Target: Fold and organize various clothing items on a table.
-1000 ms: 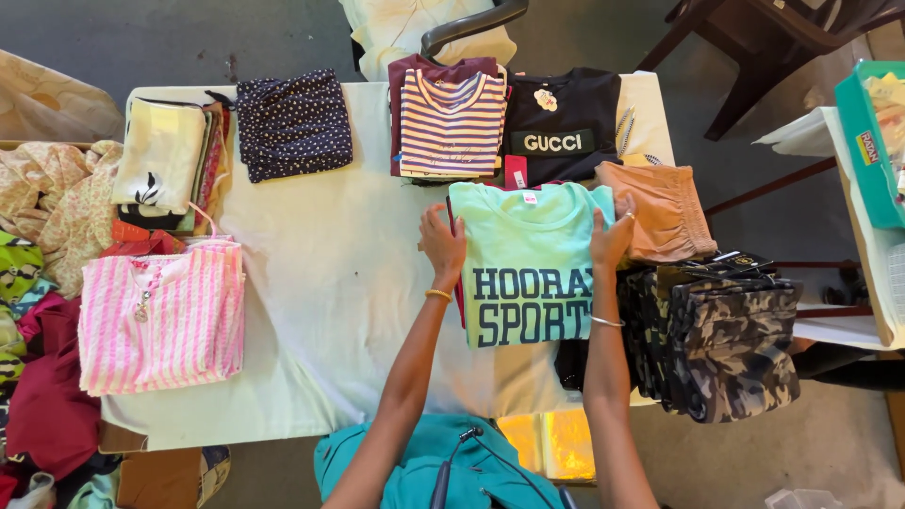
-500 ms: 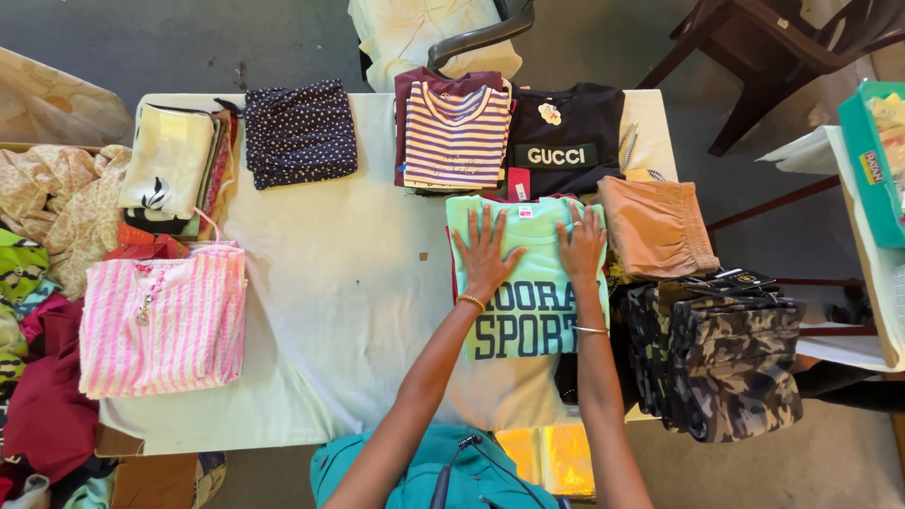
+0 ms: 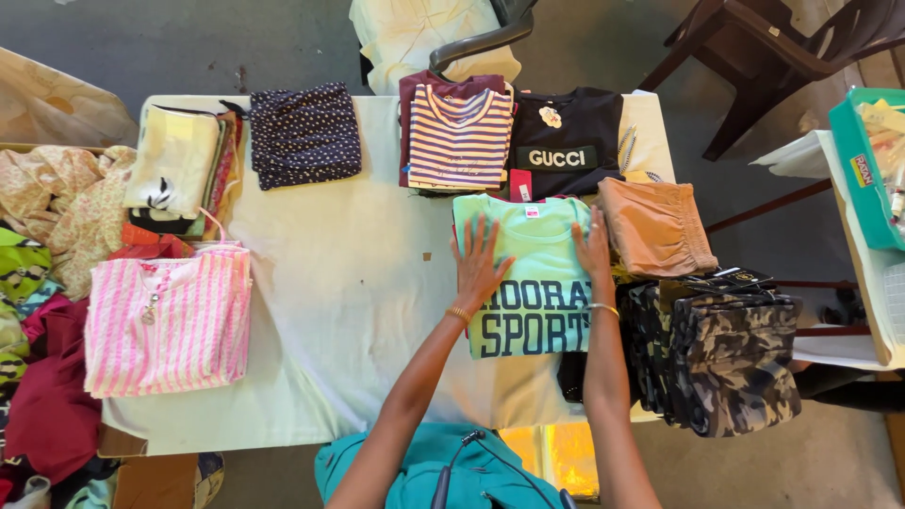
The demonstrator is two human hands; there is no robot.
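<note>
A folded mint-green t-shirt with dark lettering point(image 3: 534, 302) lies on the white-covered table point(image 3: 349, 302). My left hand point(image 3: 479, 266) rests flat on its left edge with fingers spread. On the shirt's right edge lies my right hand point(image 3: 594, 247), also flat. Both wrists wear thin gold bangles. Neither hand grips anything.
Folded clothes surround the shirt: a striped top point(image 3: 460, 137), a black t-shirt point(image 3: 564, 141), a tan garment point(image 3: 655, 226), camouflage pieces point(image 3: 726, 349), a dotted navy item point(image 3: 304, 135), a pink striped garment point(image 3: 170, 316). Loose clothes pile at the left. A chair point(image 3: 773, 57) stands at the back right.
The mint-green shirt has slid away from me toward the striped top and black shirt. Both hands moved with it and now lie flat on its upper edges.
</note>
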